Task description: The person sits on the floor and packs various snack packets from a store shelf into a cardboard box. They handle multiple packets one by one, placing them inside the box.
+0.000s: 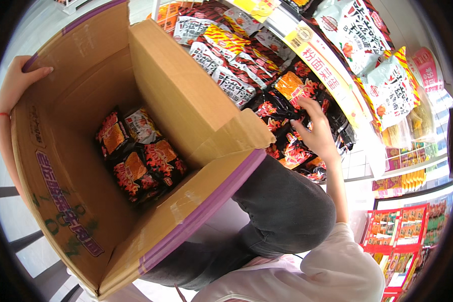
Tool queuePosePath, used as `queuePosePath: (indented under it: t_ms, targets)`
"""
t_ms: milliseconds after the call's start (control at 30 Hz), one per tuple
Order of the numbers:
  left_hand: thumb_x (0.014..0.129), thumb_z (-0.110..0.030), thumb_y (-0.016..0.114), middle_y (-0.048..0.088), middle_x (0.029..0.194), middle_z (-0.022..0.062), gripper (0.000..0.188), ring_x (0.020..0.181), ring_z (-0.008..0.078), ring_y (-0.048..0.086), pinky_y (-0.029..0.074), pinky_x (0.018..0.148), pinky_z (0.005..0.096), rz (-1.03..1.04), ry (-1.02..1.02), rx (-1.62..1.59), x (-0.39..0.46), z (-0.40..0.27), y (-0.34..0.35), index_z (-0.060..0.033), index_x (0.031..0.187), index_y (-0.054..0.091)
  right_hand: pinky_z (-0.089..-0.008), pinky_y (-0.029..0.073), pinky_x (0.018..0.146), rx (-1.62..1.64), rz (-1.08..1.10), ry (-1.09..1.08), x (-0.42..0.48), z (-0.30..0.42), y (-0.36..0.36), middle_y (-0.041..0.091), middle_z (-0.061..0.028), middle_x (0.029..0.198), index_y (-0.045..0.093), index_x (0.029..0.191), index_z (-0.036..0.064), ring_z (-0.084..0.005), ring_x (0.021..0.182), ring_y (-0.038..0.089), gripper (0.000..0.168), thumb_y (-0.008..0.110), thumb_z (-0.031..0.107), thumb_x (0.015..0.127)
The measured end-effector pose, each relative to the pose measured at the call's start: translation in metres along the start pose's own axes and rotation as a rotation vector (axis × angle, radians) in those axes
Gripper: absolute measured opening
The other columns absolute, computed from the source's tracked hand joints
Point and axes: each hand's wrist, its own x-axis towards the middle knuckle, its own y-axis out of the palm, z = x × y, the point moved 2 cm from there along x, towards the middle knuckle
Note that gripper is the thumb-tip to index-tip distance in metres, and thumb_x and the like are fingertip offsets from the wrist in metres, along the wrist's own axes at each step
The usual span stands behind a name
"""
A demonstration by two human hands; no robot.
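Observation:
My left hand [22, 75] grips the upper left rim of a large open cardboard box [196, 204], thumb on its inner side. Several black-and-red snack packets [130, 170] and a white snack packet [141, 124] lie at the bottom of the box. On the shelf to the right, my right hand [317, 130] rests with its fingertips at a pile of black-and-red snack packets [296, 149], thumb and fingers apart. It touches the pile; no packet is seen held in it. The box leans beside my bent knee.
White, red and yellow snack packets [226, 56] fill the shelf behind the box. A curved price strip [324, 71] edges a shelf, with more bagged snacks [389, 90] beyond it. A red display of packaged goods [396, 241] stands at the lower right.

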Motion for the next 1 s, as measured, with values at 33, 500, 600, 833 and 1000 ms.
queuePosePath:
  t_ms: [33, 500, 600, 833, 1000]
  targets:
    - [0.07, -0.028, 0.076, 0.06, 0.084, 0.0058, 0.048, 0.077, 0.0117, 0.058, 0.046, 0.068, 0.0248, 0.0, -0.028, 0.004, -0.003, 0.006, -0.009, 0.0039, 0.1, 0.057, -0.0369, 0.043, 0.091, -0.06, -0.104, 0.015, -0.003, -0.009, -0.001, 0.053, -0.0187, 0.111, 0.054, 0.109, -0.002, -0.0347, 0.106, 0.053, 0.039, 0.068, 0.004, 0.072]
    - [0.074, -0.029, 0.076, 0.062, 0.088, 0.0101, 0.044, 0.079, 0.0192, 0.062, 0.051, 0.072, 0.0331, -0.018, 0.022, -0.032, 0.05, 0.081, 0.015, -0.0009, 0.102, 0.058, -0.035, 0.048, 0.073, -0.128, -0.009, 0.104, -0.041, -0.03, 0.002, 0.055, -0.0115, 0.092, 0.056, 0.093, 0.004, -0.0271, 0.085, 0.058, 0.043, 0.08, 0.017, 0.061]
    - [0.074, -0.03, 0.075, 0.062, 0.091, 0.0111, 0.048, 0.082, 0.0193, 0.061, 0.051, 0.072, 0.0332, 0.156, -0.009, -0.081, 0.062, 0.093, 0.013, -0.0003, 0.106, 0.056, -0.0354, 0.049, 0.068, -0.142, 0.149, 0.232, -0.049, -0.041, 0.013, 0.06, -0.0081, 0.083, 0.06, 0.085, 0.006, -0.026, 0.073, 0.061, 0.039, 0.08, 0.029, 0.062]
    - [0.077, -0.033, 0.072, 0.064, 0.08, 0.007, 0.036, 0.071, 0.0152, 0.061, 0.05, 0.067, 0.029, 0.029, 0.05, 0.052, 0.025, 0.04, 0.0, -0.0007, 0.092, 0.062, -0.038, 0.045, 0.087, -0.237, 0.393, 0.307, -0.069, -0.045, 0.031, 0.058, -0.0155, 0.104, 0.058, 0.103, -0.002, -0.0322, 0.1, 0.056, 0.065, 0.083, 0.034, 0.054]
    - [0.079, -0.032, 0.071, 0.063, 0.073, 0.0049, 0.033, 0.063, 0.0123, 0.059, 0.048, 0.059, 0.0269, 0.126, 0.055, 0.064, 0.031, 0.035, 0.013, -0.0012, 0.086, 0.063, -0.0394, 0.044, 0.085, -0.274, 0.334, 0.205, -0.076, -0.04, 0.032, 0.055, -0.0134, 0.101, 0.058, 0.096, 0.0, -0.0293, 0.099, 0.055, 0.062, 0.084, 0.034, 0.052]
